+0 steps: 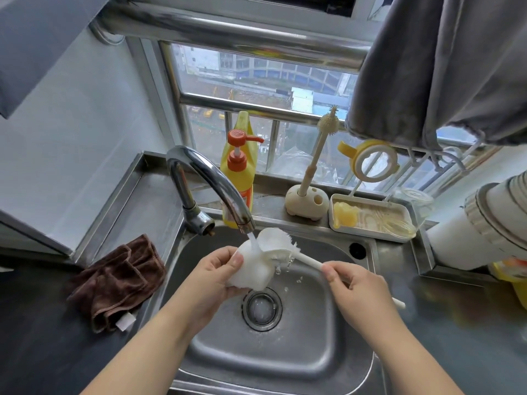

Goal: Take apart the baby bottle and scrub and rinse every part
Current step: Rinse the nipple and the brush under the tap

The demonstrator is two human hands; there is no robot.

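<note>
Over the steel sink point(356, 332), my left hand point(211, 280) grips a frosted white bottle body point(253, 272), tilted under the running faucet point(205, 178). My right hand point(353, 286) holds the thin white handle of a bottle brush point(276, 243). Its bristle head sits at the bottle's mouth, in the stream of water. A yellow and white collar ring with handles point(373, 161) hangs on a rack behind the sink. Below it, a white tray point(336, 226) holds a yellow nipple point(345, 215) and clear straw parts.
A brown cloth point(117, 280) lies on the dark counter at the left. A yellow soap pump bottle point(238, 172), a beige silicone brush point(328, 126) in its stand and a clear jar point(410, 201) line the window ledge. A white pipe point(484, 223) juts in at right.
</note>
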